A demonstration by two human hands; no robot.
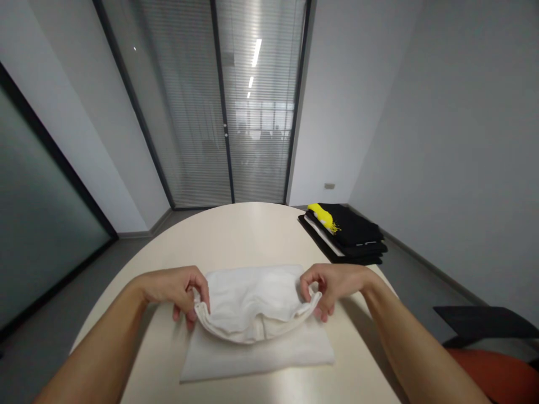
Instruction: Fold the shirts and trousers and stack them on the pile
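Observation:
A white folded garment [256, 362], seemingly a shirt, lies on the pale table [252, 230] right in front of me. Its upper layer is lifted, and the raised edge sags in a curve between my two hands. My left hand [191, 294] pinches the left end of that edge, fingers closed on the cloth. At the other end, my right hand [318, 289] grips the right corner of the same edge between thumb and fingers. The lower layer stays flat on the table beneath.
A stack of folded black clothes [353, 230], the top one with a yellow print, sits at the table's back right edge. A chair with a red seat [492, 370] stands at the lower right. Beyond the table is a glass partition with blinds [189, 112].

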